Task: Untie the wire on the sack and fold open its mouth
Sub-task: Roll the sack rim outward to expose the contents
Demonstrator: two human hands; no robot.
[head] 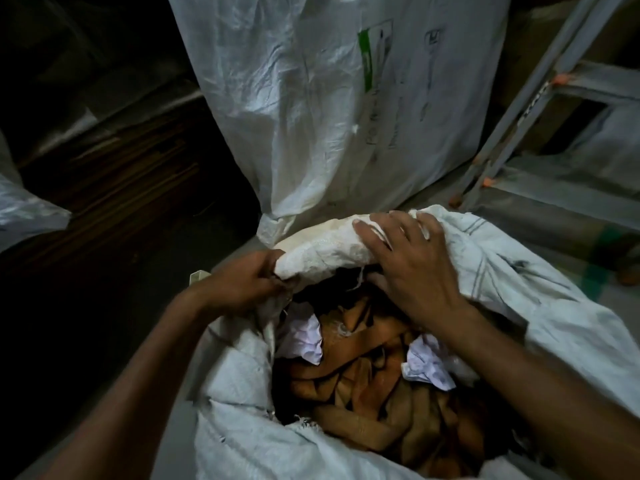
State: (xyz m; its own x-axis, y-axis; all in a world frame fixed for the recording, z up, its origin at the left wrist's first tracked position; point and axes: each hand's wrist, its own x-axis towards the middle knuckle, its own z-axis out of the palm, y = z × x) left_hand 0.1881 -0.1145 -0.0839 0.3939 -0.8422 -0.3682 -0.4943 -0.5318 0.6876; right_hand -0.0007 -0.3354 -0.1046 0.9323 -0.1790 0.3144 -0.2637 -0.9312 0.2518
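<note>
Sack (519,289) | 6 o'clock, mouth open, wire unseen | left hand (242,285) pinches rim at 9 | right hand (412,268) clasps rim at 12 | roll your rim outward evenly, both hands together.

Sack (502,282) print blurred, near edge cropped
</note>
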